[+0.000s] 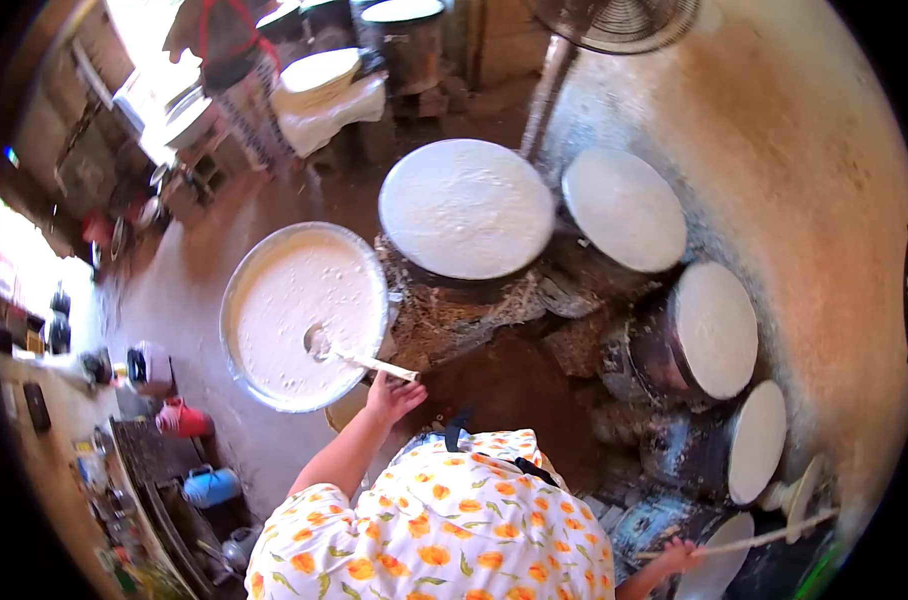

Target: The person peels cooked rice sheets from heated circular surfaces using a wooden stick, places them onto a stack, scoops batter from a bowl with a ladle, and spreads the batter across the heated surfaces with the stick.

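Note:
A wide metal basin (236,372) of creamy white batter (299,290) stands to the left. Partly sunk in the batter is a ladle (379,366), its pale handle reaching over the rim. Just below the handle's end is my left hand (394,398), fingers stretched out and not wrapped round it; whether they touch cannot be made out. At the lower right my right hand (682,556) is closed round a long thin wooden stick (764,537), held across a round white-topped drum (716,570).
A large round white surface (466,208) sits on a stove ahead. Several white-topped drums (716,330) curve along the right wall. A fan (624,20) stands at the back. Another person (236,80) is near stacked white rounds (319,80). A red jug (184,418) and blue container (212,487) lie left.

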Available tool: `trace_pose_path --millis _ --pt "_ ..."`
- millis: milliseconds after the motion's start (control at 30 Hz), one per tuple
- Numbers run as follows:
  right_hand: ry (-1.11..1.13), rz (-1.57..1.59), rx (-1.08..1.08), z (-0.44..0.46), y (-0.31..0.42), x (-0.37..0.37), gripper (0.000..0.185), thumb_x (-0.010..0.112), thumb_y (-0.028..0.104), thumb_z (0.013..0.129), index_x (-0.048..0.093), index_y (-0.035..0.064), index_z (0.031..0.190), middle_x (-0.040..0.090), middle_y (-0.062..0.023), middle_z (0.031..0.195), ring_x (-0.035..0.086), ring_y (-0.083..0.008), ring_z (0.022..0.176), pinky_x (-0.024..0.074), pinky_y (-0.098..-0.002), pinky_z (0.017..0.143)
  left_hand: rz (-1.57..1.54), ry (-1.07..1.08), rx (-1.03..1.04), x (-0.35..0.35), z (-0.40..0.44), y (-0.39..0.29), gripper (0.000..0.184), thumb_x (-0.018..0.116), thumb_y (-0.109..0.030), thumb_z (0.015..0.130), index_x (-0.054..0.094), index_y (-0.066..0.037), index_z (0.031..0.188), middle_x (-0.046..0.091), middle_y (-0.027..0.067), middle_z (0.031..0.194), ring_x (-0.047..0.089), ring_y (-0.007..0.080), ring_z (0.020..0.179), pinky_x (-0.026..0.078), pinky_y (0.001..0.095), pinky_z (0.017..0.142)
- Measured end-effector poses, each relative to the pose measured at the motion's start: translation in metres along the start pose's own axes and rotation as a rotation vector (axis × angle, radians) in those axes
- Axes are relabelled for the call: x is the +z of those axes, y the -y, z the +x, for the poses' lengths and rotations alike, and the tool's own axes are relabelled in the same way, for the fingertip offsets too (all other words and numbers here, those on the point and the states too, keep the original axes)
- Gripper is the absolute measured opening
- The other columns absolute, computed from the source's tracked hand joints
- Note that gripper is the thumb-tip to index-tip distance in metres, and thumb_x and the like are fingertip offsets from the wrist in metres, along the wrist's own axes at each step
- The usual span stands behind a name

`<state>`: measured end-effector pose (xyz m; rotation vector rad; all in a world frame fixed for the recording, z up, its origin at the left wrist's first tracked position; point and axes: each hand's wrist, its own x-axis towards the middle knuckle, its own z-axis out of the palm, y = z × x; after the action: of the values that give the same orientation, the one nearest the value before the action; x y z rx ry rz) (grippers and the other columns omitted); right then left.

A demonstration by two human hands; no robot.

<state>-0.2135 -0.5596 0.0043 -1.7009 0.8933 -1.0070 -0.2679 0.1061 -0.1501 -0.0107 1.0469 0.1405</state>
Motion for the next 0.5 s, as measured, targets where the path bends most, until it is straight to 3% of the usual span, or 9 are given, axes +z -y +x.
trace_pose_path --millis 67,167,200,233,300,333,367,400,500 --pt "0.172 -0.132 -0.098 -0.032 0.047 0.064 0.036 0.043 0.008 0.082 0.048 -0.0001 0.116 0.048 -0.0105 0.073 0.046 -0.018 0.044 0.0381 -0.0292 0.038 -0.104 0.088 0.114 0.02 0.015 -0.008 0.054 0.041 -0.041 0.095 0.029 0.004 0.123 0.041 0.0271 0.125 0.052 0.0446 0.104 0.042 0.0599 0.091" --pt "0.391 -0.065 -0.12 -0.065 0.072 0.137 0.034 0.044 0.007 0.082 0.048 0.0007 0.115 0.048 -0.0081 0.074 0.043 -0.0159 0.045 0.0367 -0.0288 0.04 -0.259 0.08 0.263 0.027 0.002 -0.042 0.036 0.04 -0.025 0.095 0.034 0.006 0.111 0.048 0.017 0.09 0.053 0.0317 0.079 0.049 0.0497 0.078" --pt "0.489 -0.013 -0.067 -0.075 0.077 0.155 0.033 0.044 0.006 0.082 0.049 0.0009 0.115 0.048 -0.0075 0.075 0.042 -0.0148 0.046 0.0364 -0.028 0.04 -0.466 -0.149 0.397 0.031 -0.008 -0.06 0.018 0.041 -0.018 0.093 0.038 0.0 0.093 0.043 0.0082 0.07 0.048 0.0201 0.061 0.049 0.0349 0.058" --pt "0.548 -0.02 -0.083 -0.085 0.073 0.173 0.033 0.044 0.005 0.082 0.049 0.0016 0.115 0.048 -0.0067 0.075 0.042 -0.0139 0.046 0.0359 -0.0269 0.04 -0.606 0.193 0.315 -0.028 0.02 -0.088 0.013 0.041 -0.012 0.091 0.036 -0.005 0.082 0.04 0.0029 0.061 0.041 0.0116 0.048 0.039 0.0246 0.04" --pt "0.659 0.006 -0.039 -0.114 0.083 0.197 0.032 0.046 0.004 0.083 0.049 0.0035 0.115 0.049 -0.0052 0.077 0.042 -0.0123 0.049 0.0352 -0.0253 0.04 -0.581 0.159 0.205 -0.06 -0.008 -0.122 0.016 0.044 -0.008 0.088 0.036 -0.007 0.074 0.038 -0.0002 0.056 0.037 0.0098 0.041 0.034 0.0224 0.035" --pt "0.719 -0.037 -0.084 -0.117 0.072 0.207 0.031 0.046 0.005 0.085 0.049 0.0033 0.116 0.05 -0.0049 0.079 0.042 -0.0121 0.05 0.0358 -0.0253 0.041 0.05 -0.069 0.481 -0.05 -0.058 -0.11 0.015 0.044 -0.006 0.087 0.042 -0.004 0.072 0.042 0.0024 0.054 0.042 0.0122 0.04 0.035 0.0251 0.035" --pt "0.733 -0.086 -0.227 -0.11 0.041 0.218 0.03 0.045 0.005 0.086 0.049 0.0033 0.116 0.05 -0.0047 0.081 0.042 -0.0118 0.051 0.0359 -0.025 0.041 0.383 -0.209 0.429 -0.059 -0.083 -0.111 0.014 0.044 -0.005 0.085 0.048 -0.001 0.072 0.047 0.0062 0.053 0.047 0.0159 0.04 0.037 0.0297 0.034" --pt "0.762 -0.064 -0.24 -0.114 0.034 0.223 0.03 0.045 0.004 0.086 0.049 0.0034 0.115 0.049 -0.0044 0.082 0.043 -0.0112 0.051 0.036 -0.0243 0.041 0.524 -0.364 0.442 -0.046 -0.122 -0.1 0.019 0.044 -0.006 0.085 0.053 0.001 0.07 0.049 0.0085 0.052 0.048 0.0188 0.039 0.038 0.033 0.035" --pt "0.838 -0.066 -0.166 -0.161 0.07 0.219 0.029 0.044 0.004 0.086 0.05 0.0034 0.114 0.049 -0.004 0.083 0.042 -0.0106 0.051 0.036 -0.0236 0.041 0.93 -0.397 0.504 -0.053 -0.153 -0.091 0.02 0.047 -0.009 0.084 0.055 0.003 0.07 0.05 0.0095 0.051 0.051 0.0218 0.04 0.04 0.0353 0.036"
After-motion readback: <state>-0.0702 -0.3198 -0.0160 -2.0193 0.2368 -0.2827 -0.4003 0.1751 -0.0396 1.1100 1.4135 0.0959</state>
